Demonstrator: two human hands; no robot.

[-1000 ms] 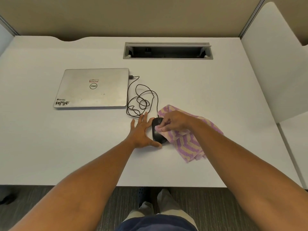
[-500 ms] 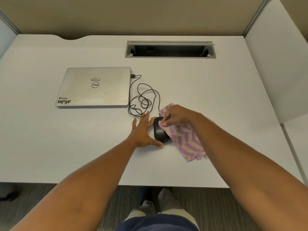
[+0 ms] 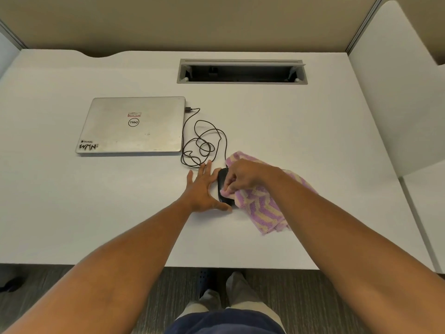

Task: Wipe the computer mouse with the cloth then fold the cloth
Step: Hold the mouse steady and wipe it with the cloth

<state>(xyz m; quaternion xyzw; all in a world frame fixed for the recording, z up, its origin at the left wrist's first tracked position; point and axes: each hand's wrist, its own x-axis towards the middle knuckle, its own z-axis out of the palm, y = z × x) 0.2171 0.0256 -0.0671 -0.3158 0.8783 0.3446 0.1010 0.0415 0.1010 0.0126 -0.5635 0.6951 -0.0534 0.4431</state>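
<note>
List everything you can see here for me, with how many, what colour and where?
desk: one, white, filling the view.
laptop: one, silver, lid closed, far left on the desk.
cable: one, black, looped between laptop and mouse.
mouse: one, black, mid-desk between the hands.
cloth: one, purple and cream striped, right of the mouse, one part pressed on it.
cable tray: one, grey, open slot at the far edge.
divider panel: one, white, on the right.
carpet: grey, under the desk.
left hand: fingers straight, flat against the mouse's left side.
right hand: pinches the cloth on the mouse.
</note>
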